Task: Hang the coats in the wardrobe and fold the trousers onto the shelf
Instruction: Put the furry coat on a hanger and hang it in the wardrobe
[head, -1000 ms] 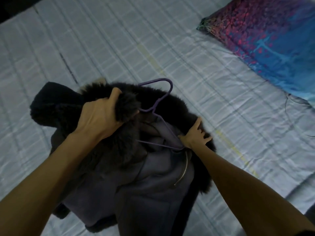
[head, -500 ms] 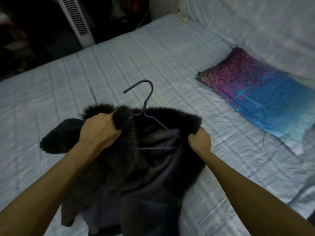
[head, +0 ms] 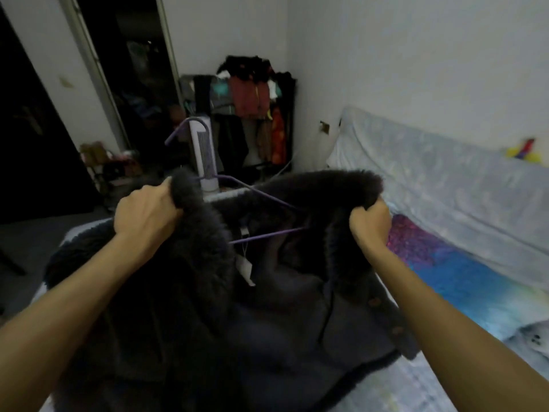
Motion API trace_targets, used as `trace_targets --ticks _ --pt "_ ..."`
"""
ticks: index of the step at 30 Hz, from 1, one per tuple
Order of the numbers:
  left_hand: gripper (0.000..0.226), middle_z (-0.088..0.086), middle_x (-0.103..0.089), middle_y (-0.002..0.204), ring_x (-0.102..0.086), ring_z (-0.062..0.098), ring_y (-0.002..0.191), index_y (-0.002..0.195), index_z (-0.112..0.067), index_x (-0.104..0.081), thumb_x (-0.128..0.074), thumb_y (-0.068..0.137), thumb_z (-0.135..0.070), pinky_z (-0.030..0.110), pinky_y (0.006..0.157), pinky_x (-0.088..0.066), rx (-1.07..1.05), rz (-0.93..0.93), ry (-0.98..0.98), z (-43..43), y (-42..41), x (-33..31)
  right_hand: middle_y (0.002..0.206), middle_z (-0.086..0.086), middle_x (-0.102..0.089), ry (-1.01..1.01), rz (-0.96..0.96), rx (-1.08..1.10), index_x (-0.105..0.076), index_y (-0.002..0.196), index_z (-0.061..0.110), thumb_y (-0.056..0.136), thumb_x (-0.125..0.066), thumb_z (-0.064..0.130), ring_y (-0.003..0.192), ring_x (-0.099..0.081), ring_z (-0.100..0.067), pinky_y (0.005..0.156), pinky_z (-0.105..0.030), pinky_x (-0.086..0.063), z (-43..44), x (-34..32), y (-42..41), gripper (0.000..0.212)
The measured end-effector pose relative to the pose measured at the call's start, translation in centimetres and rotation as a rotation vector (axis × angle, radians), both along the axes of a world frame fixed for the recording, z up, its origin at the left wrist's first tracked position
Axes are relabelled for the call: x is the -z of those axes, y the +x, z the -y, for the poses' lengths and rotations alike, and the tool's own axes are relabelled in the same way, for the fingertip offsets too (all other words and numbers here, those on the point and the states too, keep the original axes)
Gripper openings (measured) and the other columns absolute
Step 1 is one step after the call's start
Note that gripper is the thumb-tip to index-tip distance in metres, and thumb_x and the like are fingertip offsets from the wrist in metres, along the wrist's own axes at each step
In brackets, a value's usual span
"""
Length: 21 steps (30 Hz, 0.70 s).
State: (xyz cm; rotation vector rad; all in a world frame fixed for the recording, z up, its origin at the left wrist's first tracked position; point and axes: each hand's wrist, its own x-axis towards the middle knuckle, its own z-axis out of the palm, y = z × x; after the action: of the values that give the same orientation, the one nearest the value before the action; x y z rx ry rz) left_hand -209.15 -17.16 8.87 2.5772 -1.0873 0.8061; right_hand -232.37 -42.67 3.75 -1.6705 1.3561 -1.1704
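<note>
**Left hand (head: pixel 145 212) and right hand (head: pixel 370 223) raise the fur-collared coat (head: pixel 267 322) on its purple hanger (head: pixel 267 235)**

Both hands are clenched round the fur collar, one at each end, with the coat's body drooping from them over the bed (head: pixel 416 385). The hanger's long axis runs crosswise from one hand to the other inside the collar. Its hook rises on the far side, away from the person, and is much nearer the left hand than the right. A clothes rack (head: pixel 252 114) stands straight ahead beyond the far edge of the bed, past a white tower fan (head: pixel 205 156). The hook already faces that way, so whichever rail is meant, the left hand looks better placed to take the hook.

Half a second ago the coat sat lower, bunched against the sheet, with the hook over the mattress and the view turned down. Now the coat is lifted and the view takes in the room. A second ago the right hand's fingers were spread at the hanger's end; now they are fisted on the collar. The left hand's grip on the fur is unchanged. The patterned pillow (head: pixel 445 263) lies as before by the bed's right edge.
</note>
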Motion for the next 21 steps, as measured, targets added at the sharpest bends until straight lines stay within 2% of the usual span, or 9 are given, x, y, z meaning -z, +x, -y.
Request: trace_targets --ticks 5,9,10,12,14,15,17,19,21 --pt "0.030 0.021 -0.066 0.100 -0.064 0.041 0.088 0.118 -0.017 -0.052 -0.042 0.094 -0.032 0.038 0.065 -0.041 0.009 0.003 0.033 -0.4 -5.0 -2.4 0.102 -0.019 -0.067 -0.112 0.130 -0.093 -0.064 0.102 0.007 0.080 -0.049 0.006 0.099 -0.060 -0.035 0.079 -0.034 -0.042 -4.7 -6.5 -0.3 0.026" --pt "0.025 0.024 -0.065 0.095 -0.061 0.044 0.086 0.113 -0.018 -0.053 -0.046 0.091 -0.026 0.041 0.066 -0.042 0.090 -0.103 -0.110 1.4 -9.3 -2.9 0.084 -0.008 -0.065 -0.164 0.117 -0.446 -0.062 0.086 0.013 0.082 -0.054 0.009 0.082 -0.059 -0.020 0.065 -0.027 -0.037 -10.5 -8.7 1.1 0.010" --pt "0.026 0.024 -0.065 0.091 -0.061 0.045 0.082 0.114 -0.018 -0.053 -0.046 0.090 -0.025 0.041 0.064 -0.042 0.105 -0.103 -0.179 1.2 -9.5 -3.2 0.086 -0.002 -0.066 -0.176 0.085 -0.601 -0.062 0.086 0.016 0.083 -0.059 0.014 0.082 -0.060 -0.015 0.066 -0.025 -0.041 -11.6 -8.6 0.9 0.005" --pt "0.030 0.025 -0.064 0.081 -0.060 0.045 0.073 0.118 -0.018 -0.053 -0.049 0.089 -0.020 0.042 0.059 -0.043 0.137 -0.039 -0.280 0.3 -9.4 -3.7 0.102 0.005 -0.068 -0.119 0.006 -0.925 -0.063 0.101 0.025 0.079 -0.071 0.030 0.094 -0.062 -0.009 0.082 -0.028 -0.050 -12.4 -7.5 0.0 0.024" --pt "0.036 0.025 -0.062 0.073 -0.059 0.045 0.064 0.123 -0.017 -0.054 -0.053 0.087 -0.017 0.041 0.055 -0.043 0.164 0.043 -0.367 -0.7 -9.4 -4.2 0.125 0.009 -0.057 -0.058 -0.152 -1.132 -0.056 0.120 0.040 0.078 -0.065 0.056 0.119 -0.051 -0.010 0.104 -0.034 -0.041 -11.6 -6.6 -1.0 0.045" --pt "0.038 0.025 -0.061 0.069 -0.058 0.044 0.060 0.124 -0.015 -0.055 -0.055 0.086 -0.017 0.041 0.053 -0.043 0.175 0.061 -0.405 -0.9 -9.5 -4.3 0.133 0.010 -0.048 -0.095 -0.220 -1.151 -0.054 0.123 0.043 0.080 -0.054 0.067 0.128 -0.040 -0.014 0.111 -0.037 -0.031 -10.9 -6.4 -1.5 0.049" --pt "0.040 0.023 -0.057 0.061 -0.055 0.041 0.052 0.122 -0.014 -0.056 -0.053 0.083 -0.021 0.038 0.049 -0.042 0.200 0.078 -0.467 -1.2 -9.9 -4.5 0.129 0.007 -0.040 -0.305 -0.142 -0.963 -0.067 0.112 0.031 0.090 -0.039 0.061 0.129 -0.032 -0.024 0.113 -0.041 -0.022 -9.3 -6.9 -2.2 0.047" --pt "0.038 0.021 -0.056 0.057 -0.053 0.039 0.048 0.117 -0.018 -0.052 -0.048 0.080 -0.026 0.034 0.046 -0.040 0.235 0.106 -0.515 -1.3 -10.6 -4.6 0.122 -0.003 -0.045 -0.688 -0.090 -0.659 -0.069 0.104 0.017 0.092 -0.046 0.041 0.119 -0.038 -0.031 0.106 -0.045 -0.029 -7.5 -8.2 -2.3 0.035" --pt "0.034 0.020 -0.056 0.055 -0.054 0.038 0.047 0.111 -0.021 -0.045 -0.044 0.078 -0.030 0.033 0.044 -0.040 0.263 0.157 -0.542 -1.5 -11.6 -4.9 0.114 -0.009 -0.047 -0.926 -0.206 -0.522 -0.059 0.106 0.014 0.089 -0.051 0.028 0.113 -0.041 -0.030 0.098 -0.043 -0.031 -5.6 -9.4 -2.4 0.024"
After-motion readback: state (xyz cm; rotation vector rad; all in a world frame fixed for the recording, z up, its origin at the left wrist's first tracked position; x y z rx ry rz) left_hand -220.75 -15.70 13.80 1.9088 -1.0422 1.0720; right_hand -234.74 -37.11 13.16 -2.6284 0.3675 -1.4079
